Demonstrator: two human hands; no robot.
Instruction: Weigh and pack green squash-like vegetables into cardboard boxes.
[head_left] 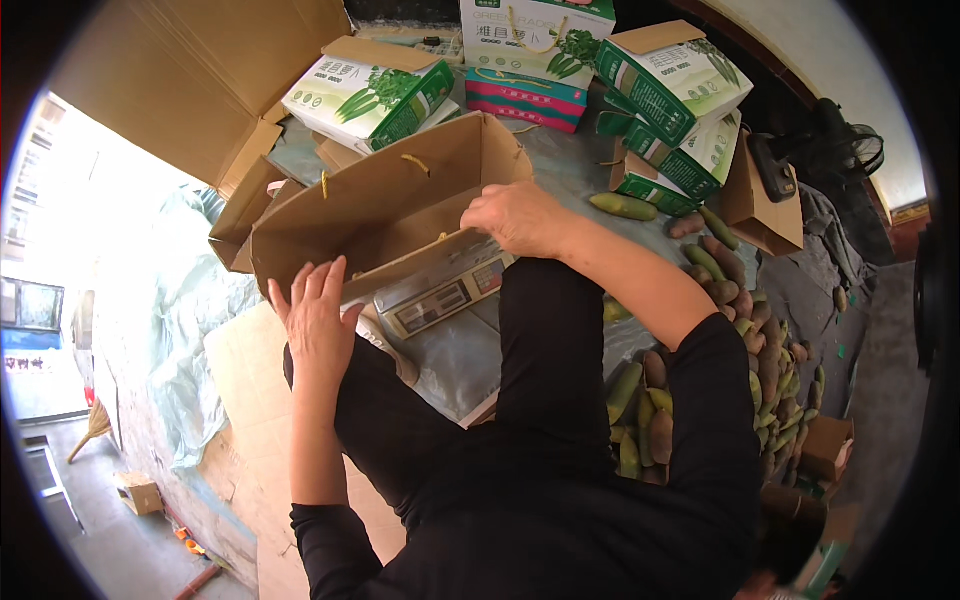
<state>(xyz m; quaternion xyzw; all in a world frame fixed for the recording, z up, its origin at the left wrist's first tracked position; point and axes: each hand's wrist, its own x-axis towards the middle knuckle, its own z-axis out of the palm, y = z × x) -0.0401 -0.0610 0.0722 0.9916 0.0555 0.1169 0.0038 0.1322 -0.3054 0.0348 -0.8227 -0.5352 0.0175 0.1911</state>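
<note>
An open-topped cardboard carton (365,205) with yellow rope handles stands in front of my knees, and no contents show inside it. My right hand (518,218) is closed over its near rim toward the right end, fingers curled on the edge. At the near left corner, my left hand (318,315) lies against the carton with its fingers stretched and spread, thumb apart. Below the carton's near side, a weighing scale (445,307) with a display and keypad is partly visible between my legs.
Green radishes and brownish root vegetables (770,385) lie heaped at my right. White-and-green cartons (370,95) stand at the back, others (675,85) are stacked at the back right near a black fan (845,145). Plastic sheeting (195,320) and flat cardboard (265,410) lie at my left.
</note>
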